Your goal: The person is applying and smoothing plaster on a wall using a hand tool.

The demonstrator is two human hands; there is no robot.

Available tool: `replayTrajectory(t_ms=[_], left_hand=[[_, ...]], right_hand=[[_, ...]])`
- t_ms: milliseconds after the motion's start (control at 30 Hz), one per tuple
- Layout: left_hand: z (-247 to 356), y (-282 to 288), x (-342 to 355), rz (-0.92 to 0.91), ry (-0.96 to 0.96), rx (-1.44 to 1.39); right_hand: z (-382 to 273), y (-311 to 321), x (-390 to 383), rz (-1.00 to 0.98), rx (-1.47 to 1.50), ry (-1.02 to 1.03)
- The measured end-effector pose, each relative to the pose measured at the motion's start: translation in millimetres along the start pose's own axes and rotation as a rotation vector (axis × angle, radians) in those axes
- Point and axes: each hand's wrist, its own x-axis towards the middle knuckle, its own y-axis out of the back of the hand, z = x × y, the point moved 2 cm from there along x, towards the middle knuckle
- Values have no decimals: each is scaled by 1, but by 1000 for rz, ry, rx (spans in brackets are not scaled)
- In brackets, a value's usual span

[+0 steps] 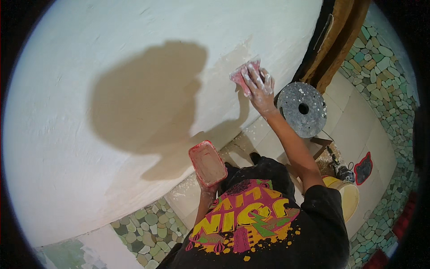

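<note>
My right hand (261, 88), smeared with white, grips a pinkish-red putty spreader (238, 78) whose edge rests on or very close to the white wall (58, 125). A damp-looking darker patch of the wall surrounds the spreader. Lower down, my left hand (207, 193) holds a small red rectangular tub (193, 160) from below, its fingers mostly hidden under it. Beige-pink paste coats the inside of the tub. The shadow of my head and arms falls across the wall.
A grey, paint-spattered round disc (296, 122) with a centre hole stands by my right forearm. Beyond it rises a brown wooden post (337, 40). At right are a yellowish bucket (350, 201) and a red-edged dark piece (363, 169) on tiles, bordered by pebble flooring (378, 74).
</note>
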Motion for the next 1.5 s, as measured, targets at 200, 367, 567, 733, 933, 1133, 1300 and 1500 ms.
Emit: replayTrajectory(t_ms=[200,367,567,733,933,1133,1300,1500], left_hand=[[3,-10,7,76,-36,52],[0,-7,6,29,-50,19],[-8,-9,0,70,-124,4],[-8,2,2,147,-140,-54],[-2,2,1,76,-140,-52],[-13,-10,0,51,-184,-61],[-11,-10,3,-3,-197,-48],[0,-1,14,-126,-68,-19]], right_hand=[[-10,26,-31,-68,195,-241],[-8,74,24,198,650,-429],[-26,69,76,284,694,-429],[-100,86,61,204,1097,-443],[-73,78,54,135,913,-395],[-83,64,64,273,987,-499],[-152,76,36,56,1002,-317],[-178,68,19,-179,699,46]])
